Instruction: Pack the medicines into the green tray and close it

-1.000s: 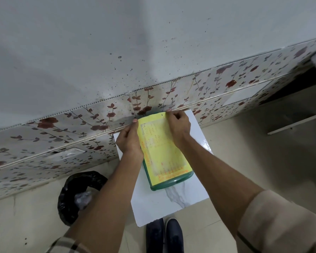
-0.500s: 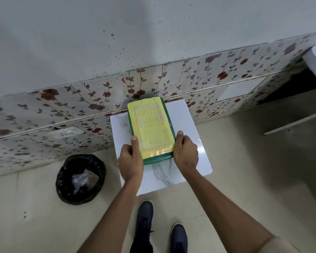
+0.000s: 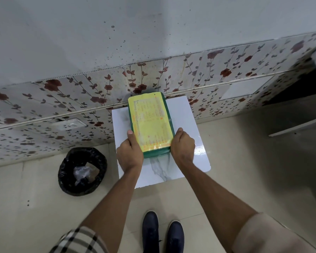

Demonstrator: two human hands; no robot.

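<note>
Two hands are clamped on the near end of the closed rectangular green plastic tray (image 3: 166, 152) with a yellow printed lid: the left hand (image 3: 129, 155) at its left corner, the right hand (image 3: 183, 148) at its right. The tray is seen lying on the glossy white marble-patterned tabletop (image 3: 188, 121), its far end against the flowered wall tiles (image 3: 91, 92). A black-lined bin (image 3: 82, 171) is seen on the floor to the left.

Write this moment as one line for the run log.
stage: closing | green tray: lid on, on white table | left hand: grips near left corner | right hand: grips near right corner
</note>
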